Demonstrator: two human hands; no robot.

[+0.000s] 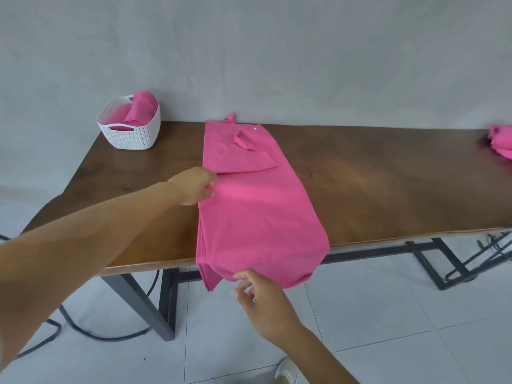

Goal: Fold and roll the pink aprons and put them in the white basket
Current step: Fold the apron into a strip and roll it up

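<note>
Right hand (260, 297), grip apart, is at the hem of the pink apron (249, 206) overhanging the worktop (374, 189); left hand (194, 185), grip clamped, pinches the apron's left edge. White basket (130, 134) sits far left of the apron. An uneven tug could skew the folded layers or drag it off.

To my right the bench (374, 184) lies open between the apron (249, 212) and the pink pile (500, 142) at its far end. To my left, bare wood runs to the white basket (133, 138) in the corner — rolled aprons (138, 112) fill much of it, wall (277, 65) close behind.
</note>
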